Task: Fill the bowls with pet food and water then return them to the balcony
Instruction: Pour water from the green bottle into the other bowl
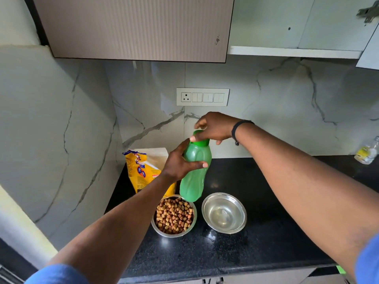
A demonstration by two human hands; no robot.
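Note:
A green plastic bottle [194, 173] is held upright above the black counter [256, 249]. My left hand [180, 162] grips its body, thumb across the front. My right hand [213, 127] holds the green cap [202, 142] at the bottle's top, fingers curled round it. Below the bottle, a steel bowl [160, 229] full of brown pet food kibble sits on the counter. To its right stands a second steel bowl [224, 212] holding clear water. A yellow pet food bag [141, 171] stands behind my left hand, partly hidden by it.
A marble-patterned wall with a switch panel [202, 97] rises behind the counter. An upper cabinet [133, 27] hangs overhead. A small clear bottle [368, 151] sits at the counter's far right. The counter's front edge runs below the bowls.

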